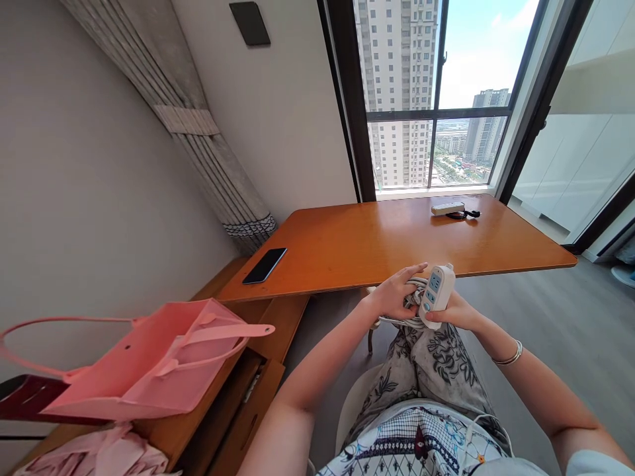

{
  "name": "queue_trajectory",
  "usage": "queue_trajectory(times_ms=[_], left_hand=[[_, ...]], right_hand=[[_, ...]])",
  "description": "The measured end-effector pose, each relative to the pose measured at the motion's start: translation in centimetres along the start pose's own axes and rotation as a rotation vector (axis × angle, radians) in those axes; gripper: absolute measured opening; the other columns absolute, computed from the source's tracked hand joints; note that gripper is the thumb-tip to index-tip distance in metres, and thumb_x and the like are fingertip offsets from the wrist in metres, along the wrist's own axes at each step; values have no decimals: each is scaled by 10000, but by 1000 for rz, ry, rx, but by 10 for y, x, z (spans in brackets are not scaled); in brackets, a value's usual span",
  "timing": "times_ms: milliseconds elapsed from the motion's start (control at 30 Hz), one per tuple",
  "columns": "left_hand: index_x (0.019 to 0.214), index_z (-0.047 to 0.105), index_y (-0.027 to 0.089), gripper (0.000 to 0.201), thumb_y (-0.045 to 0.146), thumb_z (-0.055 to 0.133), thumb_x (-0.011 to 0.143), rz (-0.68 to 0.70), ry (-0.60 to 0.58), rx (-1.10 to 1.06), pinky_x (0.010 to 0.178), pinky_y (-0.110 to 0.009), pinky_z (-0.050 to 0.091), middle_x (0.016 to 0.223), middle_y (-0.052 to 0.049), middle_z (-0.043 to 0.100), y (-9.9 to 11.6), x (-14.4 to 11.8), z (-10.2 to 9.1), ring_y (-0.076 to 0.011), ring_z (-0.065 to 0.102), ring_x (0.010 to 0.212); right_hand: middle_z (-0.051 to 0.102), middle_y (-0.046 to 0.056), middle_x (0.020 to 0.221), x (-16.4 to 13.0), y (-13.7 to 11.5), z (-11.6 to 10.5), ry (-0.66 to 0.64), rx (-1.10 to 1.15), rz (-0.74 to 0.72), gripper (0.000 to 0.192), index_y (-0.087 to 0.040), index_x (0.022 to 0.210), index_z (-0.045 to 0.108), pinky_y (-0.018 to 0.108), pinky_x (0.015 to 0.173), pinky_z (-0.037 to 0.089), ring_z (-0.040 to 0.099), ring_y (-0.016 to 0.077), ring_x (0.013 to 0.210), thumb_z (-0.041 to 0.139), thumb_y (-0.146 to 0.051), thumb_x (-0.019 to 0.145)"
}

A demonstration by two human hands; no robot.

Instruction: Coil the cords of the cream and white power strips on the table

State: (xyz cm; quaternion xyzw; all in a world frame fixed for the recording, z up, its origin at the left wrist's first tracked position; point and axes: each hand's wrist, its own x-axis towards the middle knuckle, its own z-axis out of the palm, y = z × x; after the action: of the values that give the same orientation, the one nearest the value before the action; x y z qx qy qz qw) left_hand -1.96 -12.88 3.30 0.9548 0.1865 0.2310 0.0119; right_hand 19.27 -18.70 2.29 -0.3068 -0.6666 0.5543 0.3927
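A white power strip [438,291] with bluish socket faces is held above my lap, just off the table's front edge. My right hand [454,311] grips it from the right side, with the thumb across its lower end. Beside it, my left hand [394,292] is closed round a bundle of white cord [414,301]; some of its fingers reach toward the strip. Loops of the cord hang below the left hand. Part of the right hand is hidden behind the strip.
On the orange-brown table [337,244] lie a black phone [264,266] at the left and another white power strip [447,208] with a black cable at the back. A pink tote bag [149,357] sits on the wooden cabinet at left, near pink cloth [104,453].
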Motion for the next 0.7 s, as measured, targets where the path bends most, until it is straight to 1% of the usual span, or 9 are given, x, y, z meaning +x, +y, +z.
queue_trajectory(times_ms=[100,167,267,367,500,567,633,700], left_hand=[[822,701,147,234,344,760,710,-5,9,-7,1175,-448,405,1620,-194,302,0,0,-1,-346,404,1444],[849,711,139,235,326,761,715,-8,1,-4,1178,-430,402,1618,-196,305,0,1,0,-337,416,1437],[939,720,142,266,306,731,729,7,-5,3,1159,-440,427,1581,-188,379,-4,0,4,-323,462,1404],[958,711,154,302,370,689,748,47,18,10,1125,-482,462,1528,-190,457,-9,-3,10,-330,502,1367],[957,690,157,292,364,633,760,47,65,23,1069,-481,510,1517,-198,475,-14,-7,14,-319,575,1286],[1005,685,147,328,344,620,751,46,73,16,1062,-465,513,1509,-203,484,-14,-8,14,-314,581,1281],[1039,681,144,357,327,607,743,34,64,-1,1061,-455,511,1503,-197,492,-13,-9,12,-310,578,1286],[1027,684,149,341,317,589,745,13,51,-31,1067,-445,504,1496,-185,502,-11,-9,9,-305,572,1294]], right_hand=[[687,79,1035,0,2,-1,14,18,19,659,-187,1156,629,391,877,520,632,234,950,867,-527,643],[688,83,1043,-1,2,-1,26,10,24,677,-188,1172,626,396,880,520,633,241,962,870,-527,638],[692,84,1049,-1,1,-1,21,-9,28,673,-194,1172,631,410,894,524,635,258,993,873,-521,636],[693,84,1075,-2,-2,1,10,-9,7,663,-200,1178,630,417,906,526,639,262,1012,874,-504,642],[690,86,1132,-3,-5,3,9,20,-26,721,-212,1256,592,427,922,526,644,263,1025,874,-486,651],[698,83,1112,-2,-5,4,14,16,-20,691,-207,1236,603,429,924,525,646,263,1013,865,-492,664],[708,75,1061,-2,-2,4,8,17,-7,623,-196,1169,633,427,918,525,648,255,980,855,-504,676],[710,72,1048,-2,1,3,2,43,1,605,-191,1143,642,423,919,521,648,246,966,856,-507,674]])
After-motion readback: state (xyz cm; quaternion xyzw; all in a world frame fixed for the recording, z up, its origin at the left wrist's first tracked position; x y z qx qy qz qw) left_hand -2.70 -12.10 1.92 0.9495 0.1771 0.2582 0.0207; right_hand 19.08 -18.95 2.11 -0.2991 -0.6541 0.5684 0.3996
